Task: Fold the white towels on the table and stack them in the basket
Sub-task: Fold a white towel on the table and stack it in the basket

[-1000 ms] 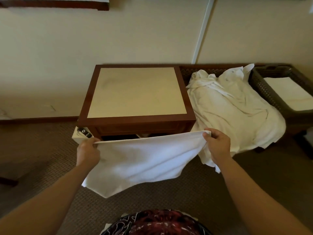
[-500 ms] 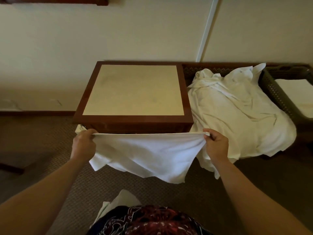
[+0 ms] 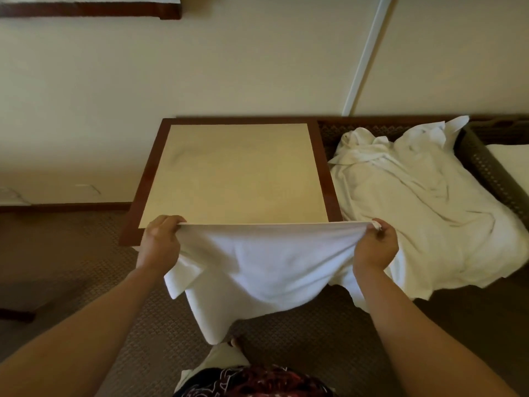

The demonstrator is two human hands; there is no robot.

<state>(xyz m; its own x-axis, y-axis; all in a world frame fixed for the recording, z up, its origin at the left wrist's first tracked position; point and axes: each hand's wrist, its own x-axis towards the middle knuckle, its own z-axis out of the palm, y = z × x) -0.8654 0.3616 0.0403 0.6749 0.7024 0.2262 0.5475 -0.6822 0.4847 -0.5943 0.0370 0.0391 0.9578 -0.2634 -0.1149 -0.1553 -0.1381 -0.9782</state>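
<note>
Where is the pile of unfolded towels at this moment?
In the head view the pile of unfolded towels lies on the right, on a dark woven surface between the square table and the basket, just beyond the right hand.

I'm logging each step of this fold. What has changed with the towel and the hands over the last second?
Both hands have carried the white towel up and forward: its stretched top edge, before in front of the table, now lies over the table's near edge. The left hand and right hand kept gripping the top corners. The towel pile and basket stayed put.
</note>
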